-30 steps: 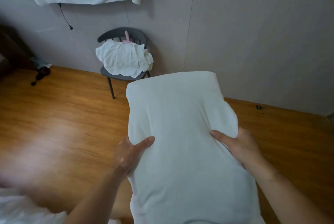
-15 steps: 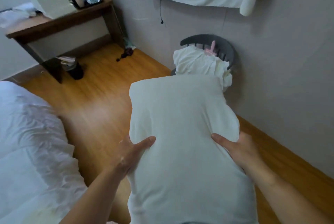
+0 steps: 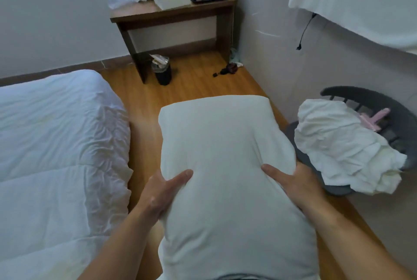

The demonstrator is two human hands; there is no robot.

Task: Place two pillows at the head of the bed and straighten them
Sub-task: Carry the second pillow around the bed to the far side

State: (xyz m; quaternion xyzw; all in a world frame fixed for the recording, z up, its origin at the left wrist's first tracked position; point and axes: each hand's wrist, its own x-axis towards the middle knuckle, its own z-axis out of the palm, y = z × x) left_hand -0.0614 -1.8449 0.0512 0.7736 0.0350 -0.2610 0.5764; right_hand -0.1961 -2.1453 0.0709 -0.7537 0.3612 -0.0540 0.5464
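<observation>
A white pillow (image 3: 225, 166) is held lengthwise in front of me, above the wooden floor. My left hand (image 3: 161, 191) grips its left side with the thumb on top. My right hand (image 3: 293, 182) grips its right side the same way. The bed (image 3: 56, 144), covered with a rumpled white duvet, lies to the left of the pillow, a strip of floor between them. No second pillow is in view.
A grey chair (image 3: 383, 110) piled with white linen (image 3: 343, 144) stands close on the right, against the wall. Ahead are a wooden desk (image 3: 176, 15) with a white box and bottles, and a small black bin (image 3: 162, 72) beside its leg.
My view has swung left with the pillow: the chair has slid from ahead to the right edge, while the bed and the desk have come into view. Both hands keep the same grip.
</observation>
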